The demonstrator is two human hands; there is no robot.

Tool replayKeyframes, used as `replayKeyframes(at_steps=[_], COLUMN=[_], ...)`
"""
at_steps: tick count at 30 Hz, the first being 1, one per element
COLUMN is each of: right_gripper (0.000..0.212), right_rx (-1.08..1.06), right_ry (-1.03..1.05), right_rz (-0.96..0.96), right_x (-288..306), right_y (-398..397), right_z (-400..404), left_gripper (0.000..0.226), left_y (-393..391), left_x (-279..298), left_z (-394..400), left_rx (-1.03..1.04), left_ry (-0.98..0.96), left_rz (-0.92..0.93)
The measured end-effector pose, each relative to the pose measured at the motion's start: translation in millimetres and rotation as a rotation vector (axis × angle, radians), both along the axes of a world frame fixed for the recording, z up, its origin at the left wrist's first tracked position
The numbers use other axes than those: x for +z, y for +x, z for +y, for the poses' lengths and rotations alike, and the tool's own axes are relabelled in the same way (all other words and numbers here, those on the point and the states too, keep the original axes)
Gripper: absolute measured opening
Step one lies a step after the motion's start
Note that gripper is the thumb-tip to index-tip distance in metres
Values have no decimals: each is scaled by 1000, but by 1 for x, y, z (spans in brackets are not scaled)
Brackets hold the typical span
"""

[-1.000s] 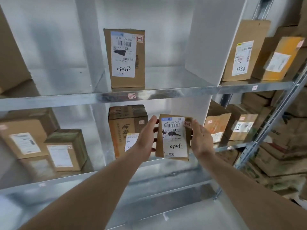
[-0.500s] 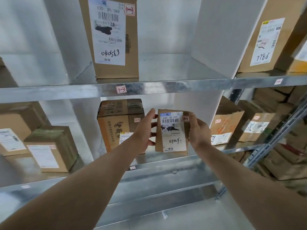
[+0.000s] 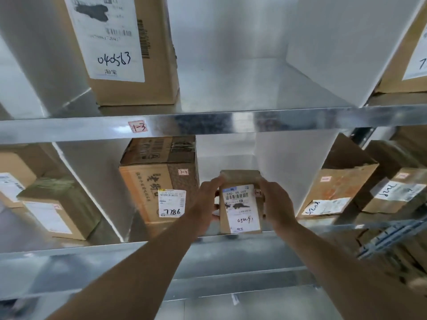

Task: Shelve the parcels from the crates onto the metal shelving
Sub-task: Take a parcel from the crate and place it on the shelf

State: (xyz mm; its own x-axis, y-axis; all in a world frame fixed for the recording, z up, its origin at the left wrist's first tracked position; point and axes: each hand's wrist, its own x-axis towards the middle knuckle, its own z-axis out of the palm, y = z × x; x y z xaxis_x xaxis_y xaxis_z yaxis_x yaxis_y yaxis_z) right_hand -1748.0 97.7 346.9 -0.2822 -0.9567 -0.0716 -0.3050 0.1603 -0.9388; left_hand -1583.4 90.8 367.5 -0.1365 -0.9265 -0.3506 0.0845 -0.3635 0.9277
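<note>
Upright brown parcel, white label

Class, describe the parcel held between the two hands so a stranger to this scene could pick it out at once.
Find the metal shelf edge tagged 1-3 and look to the bay below it. Right of the large printed carton labelled 7786 stands a small brown parcel, upright at the shelf front. It alone is held between a left hand and a right hand.
</note>
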Motion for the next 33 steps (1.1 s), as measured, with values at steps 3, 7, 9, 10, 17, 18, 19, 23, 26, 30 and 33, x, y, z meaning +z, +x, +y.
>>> replayKeyframes(at_steps=[3, 7, 9, 10, 17, 18, 19, 23, 26, 30, 33], right_gripper=[44, 57, 66, 66, 22, 23, 24, 32, 28, 21, 25], right_rx=[60, 92, 80, 80, 86, 85, 83, 69, 52, 82, 109], right_ry=[85, 111, 102, 109, 102, 105, 107, 105, 117, 124, 115], right_rz=[-108, -158, -186, -202, -271, -289, -301, -349, -371, -374, -306], right_x=[-16, -33, -44, -48, -57, -58, -58, -66, -69, -60, -56], right_y=[-7, -13, -17, -18, -19, -19, -19, -20, -21, -20, -20], right_z=[-4, -6, -11, -14, -40, -45, -50, -63, -64, -61, -62], left_gripper=[39, 44, 23, 25, 23, 21, 21, 19, 20, 24, 38], left_y=[-9, -21, -25, -26, -31, -31, -32, -33, -35, -36, -35], left_x=[-24, -47, -57, -62, -74, -75, -75, -75, -75, -74, -64], left_z=[-6, -8, -12, -15, -38, -42, -45, -51, -52, -54, -55], left_rx=[73, 163, 214, 236, 270, 278, 285, 296, 309, 322, 317], left_ry=[32, 71, 74, 82, 74, 71, 69, 62, 62, 62, 38], left_rz=[-21, -22, -14, -4, 39, 42, 42, 54, 73, 70, 15])
